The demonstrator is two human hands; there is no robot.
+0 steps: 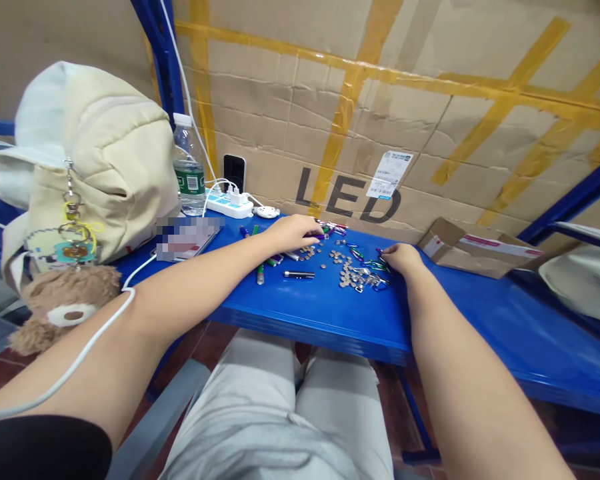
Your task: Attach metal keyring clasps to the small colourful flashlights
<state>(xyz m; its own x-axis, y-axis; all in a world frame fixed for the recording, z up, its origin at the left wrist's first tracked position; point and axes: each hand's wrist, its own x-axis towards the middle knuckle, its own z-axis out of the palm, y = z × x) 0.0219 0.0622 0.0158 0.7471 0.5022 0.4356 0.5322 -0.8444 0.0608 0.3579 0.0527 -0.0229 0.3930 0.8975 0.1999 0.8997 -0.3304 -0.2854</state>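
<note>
My left hand (291,232) reaches across the blue table (460,320) and its fingers close on a small purple pen-shaped tube (318,236) at the back of a scatter of parts. My right hand (401,257) rests knuckles up by a pile of coloured clips (373,270), its fingers curled down onto them; what it pinches is hidden. Between the hands lie several small round silver button cells (347,270). A dark little torch (299,274) and a green tube (261,272) lie nearer the table's front edge.
A cream bag (100,153) with a keyring and a plush bear (60,307) stands at the left. Behind are a water bottle (189,170), a white power strip (229,204) and a taped cardboard wall. An open carton (473,250) sits at the right.
</note>
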